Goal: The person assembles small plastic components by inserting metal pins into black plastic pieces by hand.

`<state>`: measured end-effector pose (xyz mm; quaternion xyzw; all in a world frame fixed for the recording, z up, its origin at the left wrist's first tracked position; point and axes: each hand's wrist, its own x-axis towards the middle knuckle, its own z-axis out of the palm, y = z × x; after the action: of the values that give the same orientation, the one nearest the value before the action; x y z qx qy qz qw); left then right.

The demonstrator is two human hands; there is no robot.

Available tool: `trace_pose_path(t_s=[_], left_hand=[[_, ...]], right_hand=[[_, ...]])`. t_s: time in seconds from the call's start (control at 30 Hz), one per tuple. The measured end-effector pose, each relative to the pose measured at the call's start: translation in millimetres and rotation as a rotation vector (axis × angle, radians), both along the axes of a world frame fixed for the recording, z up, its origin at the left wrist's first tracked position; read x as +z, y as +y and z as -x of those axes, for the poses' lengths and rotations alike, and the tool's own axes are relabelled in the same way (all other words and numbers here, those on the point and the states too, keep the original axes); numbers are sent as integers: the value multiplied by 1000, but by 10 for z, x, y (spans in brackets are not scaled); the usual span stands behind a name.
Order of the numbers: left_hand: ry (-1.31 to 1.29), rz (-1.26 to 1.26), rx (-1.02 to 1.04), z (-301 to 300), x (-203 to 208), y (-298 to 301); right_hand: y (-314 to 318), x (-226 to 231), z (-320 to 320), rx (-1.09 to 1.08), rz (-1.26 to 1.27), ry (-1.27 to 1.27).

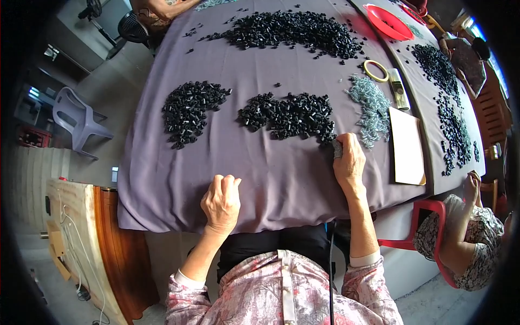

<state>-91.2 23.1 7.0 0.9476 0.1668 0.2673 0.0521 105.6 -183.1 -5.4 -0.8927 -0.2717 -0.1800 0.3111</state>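
Observation:
My left hand (pixel 221 205) is closed near the front edge of the cloth-covered table, its fingers curled; whatever they may hold is hidden. My right hand (pixel 350 162) is farther forward, also closed, at the right end of a middle pile of small black plastic pieces (pixel 290 115). Something grey and rough (pixel 337 149) shows against its fingers, perhaps a wrap, and I cannot tell what is gripped. Left of that pile lies another heap of the same short black pieces (pixel 189 111). Just beyond my right hand is a pile of small shiny clear or metallic pieces (pixel 371 111).
A large black heap (pixel 292 32) covers the far side. On the right are a tape roll (pixel 376 71), a clear-and-dark box (pixel 399 89), a pale board (pixel 407 146) and a red basin (pixel 388 23). People sit around the table; a red chair (pixel 428 216) stands right.

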Motion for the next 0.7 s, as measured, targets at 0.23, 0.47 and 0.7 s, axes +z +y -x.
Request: trace_pose_path(t_s=[0.23,0.47,0.7], left_hand=[[-96,167,-35,-9,-25,53],[-610,1665,137,323,102,470],[-1151,1764,200,1561,79,885]], right_hand=[[-4,10,9,28,-25,-13],[47,-42,45,-25,-55,41],[-29,-55,-24,-11,-1,34]])
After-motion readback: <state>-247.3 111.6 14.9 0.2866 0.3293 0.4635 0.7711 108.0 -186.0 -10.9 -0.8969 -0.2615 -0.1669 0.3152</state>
